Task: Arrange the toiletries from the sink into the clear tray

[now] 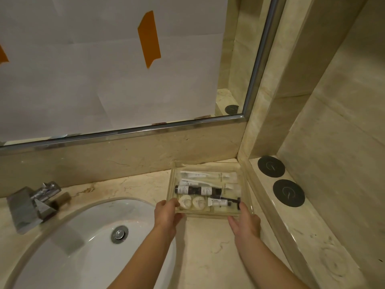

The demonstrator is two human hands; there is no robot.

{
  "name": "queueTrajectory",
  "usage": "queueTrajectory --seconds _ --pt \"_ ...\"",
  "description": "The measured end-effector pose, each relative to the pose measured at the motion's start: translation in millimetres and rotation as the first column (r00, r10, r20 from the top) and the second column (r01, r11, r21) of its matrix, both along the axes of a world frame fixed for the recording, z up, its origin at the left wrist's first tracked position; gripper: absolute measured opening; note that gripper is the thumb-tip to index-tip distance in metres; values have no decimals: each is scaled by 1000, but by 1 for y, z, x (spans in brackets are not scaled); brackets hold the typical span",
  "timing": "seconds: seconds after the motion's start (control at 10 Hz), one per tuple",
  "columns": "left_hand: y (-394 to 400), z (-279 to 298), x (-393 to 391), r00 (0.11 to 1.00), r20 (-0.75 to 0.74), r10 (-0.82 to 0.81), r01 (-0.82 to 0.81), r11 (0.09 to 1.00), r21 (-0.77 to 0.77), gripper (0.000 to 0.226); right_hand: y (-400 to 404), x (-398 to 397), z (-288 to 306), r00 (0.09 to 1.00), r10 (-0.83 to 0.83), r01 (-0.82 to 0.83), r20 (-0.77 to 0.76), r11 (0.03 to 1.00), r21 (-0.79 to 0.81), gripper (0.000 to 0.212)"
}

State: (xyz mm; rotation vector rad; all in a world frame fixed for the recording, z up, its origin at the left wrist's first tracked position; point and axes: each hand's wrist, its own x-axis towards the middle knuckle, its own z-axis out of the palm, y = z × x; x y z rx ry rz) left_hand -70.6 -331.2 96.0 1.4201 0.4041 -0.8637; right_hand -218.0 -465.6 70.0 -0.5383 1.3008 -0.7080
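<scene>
both hands grip the clear tray (210,214) at its near corners, left hand (166,213), right hand (245,222); it sits on the desk (208,247) beside the sink (87,236), looking light, rigid, slick-walled, with loose toiletries (198,190) likely to slide.

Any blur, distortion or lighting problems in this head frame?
Head view: dim, warm light; wide-angle bending of the mirror frame; faucet smeared by blur; labels in the clear tray unreadable; both hands sharp enough.

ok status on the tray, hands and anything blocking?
Left hand grips clear tray at its near-left corner; right hand at near-right edge. Toiletries lie inside in rows. Sink basin holds no toiletries. Nothing in the way.
</scene>
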Motion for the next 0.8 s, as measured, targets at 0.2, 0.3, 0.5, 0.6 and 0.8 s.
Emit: queueTrajectory --seconds 0.2,0.3,0.5,0.6,0.8 --pt "-21 2 -14 996 -54 -76 75 997 -24 38 -25 17 -2 995 94 -95 -11 987 -129 71" --pt "-31 -4 -14 995 -68 -73 70 997 -44 48 -33 30 -9 986 166 -169 -34 975 -146 82" --pt "-41 -2 -7 997 -63 -41 36 996 -82 73 -30 34 -14 970 234 -242 -72 960 -138 90" --pt "-40 1 -7 996 -20 -86 85 995 -45 68 -30 32 -19 949 289 -305 -127 942 -138 98" --pt "-6 13 -4 966 -7 -258 257 964 -67 31 -25 15 -17 923 374 -384 -88 908 -168 88"
